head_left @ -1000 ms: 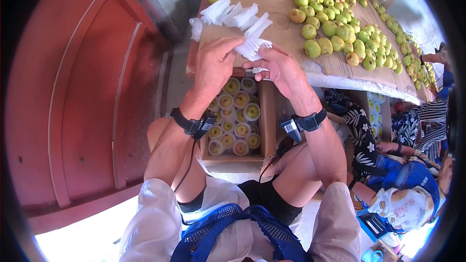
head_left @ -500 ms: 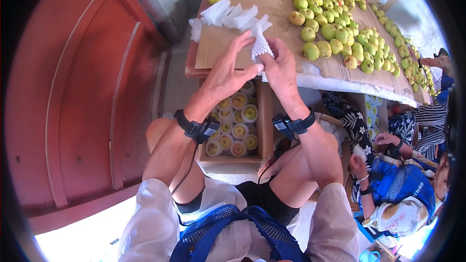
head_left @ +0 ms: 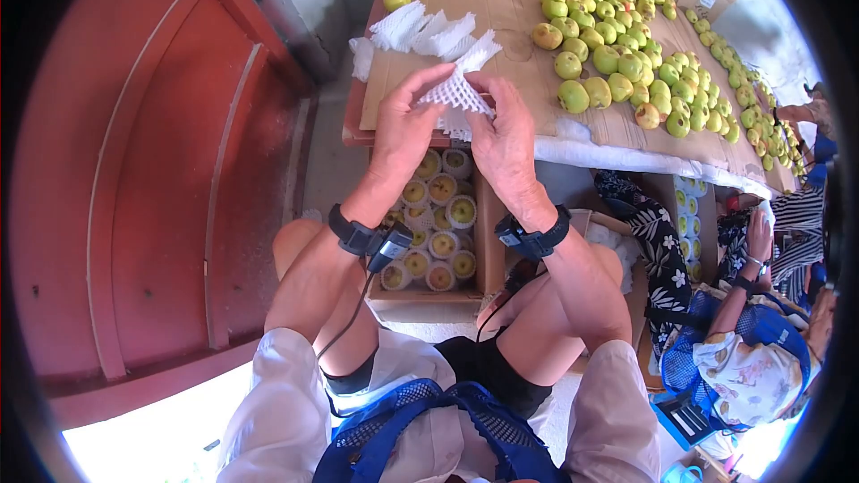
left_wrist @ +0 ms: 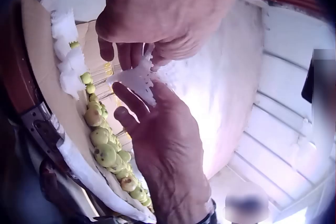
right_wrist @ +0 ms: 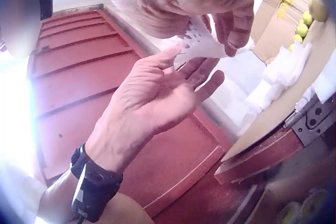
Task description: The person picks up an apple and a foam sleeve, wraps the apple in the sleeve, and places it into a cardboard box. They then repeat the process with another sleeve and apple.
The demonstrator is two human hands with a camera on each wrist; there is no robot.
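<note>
Roughly midway, by the look of it: the cardboard box (head_left: 490,241) below the table (head_left: 501,13) edge is seen largely filled with netted pears (head_left: 438,215), while many bare pears (head_left: 626,63) are left spread on the table's cardboard sheet. A small heap of spare foam nets (head_left: 420,29) is noted at the table's near left corner.

One white foam fruit net (head_left: 455,89) is held up between both hands, just above the table edge and over the box. It is pinched at its left side by the left hand (head_left: 403,130), thumb and fingertips curled on it. Its right side is gripped by the right hand (head_left: 506,139), fingers bent round the mesh. No pear is held in either hand at present.
</note>
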